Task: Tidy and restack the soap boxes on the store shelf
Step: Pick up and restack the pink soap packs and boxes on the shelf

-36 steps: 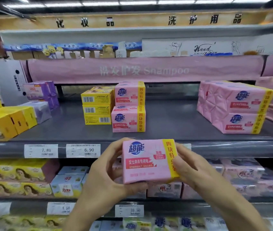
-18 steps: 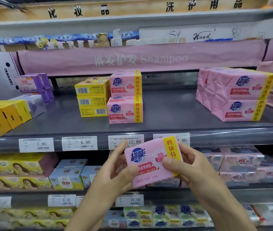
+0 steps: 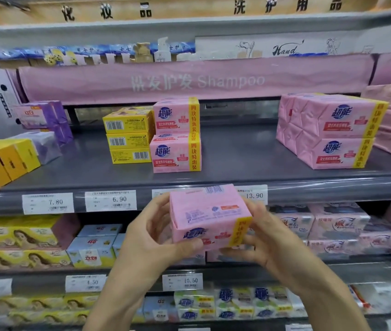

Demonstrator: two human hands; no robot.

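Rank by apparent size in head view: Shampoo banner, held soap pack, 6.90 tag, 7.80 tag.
1. Shampoo banner
2. held pink soap pack, nearest camera
3. 6.90 price tag and 7.80 price tag: alike, unranked

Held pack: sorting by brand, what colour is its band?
Yellow band on the pink pack; head view.

The soap pack (image 3: 210, 218) covered most of a price tag (image 3: 160, 192) just above the left hand (image 3: 156, 237), and that hand's fingertips were lost behind the pack. Fine print on the pack's top face was too blurred to read, as were the packets (image 3: 261, 299) below the right hand (image 3: 270, 244).
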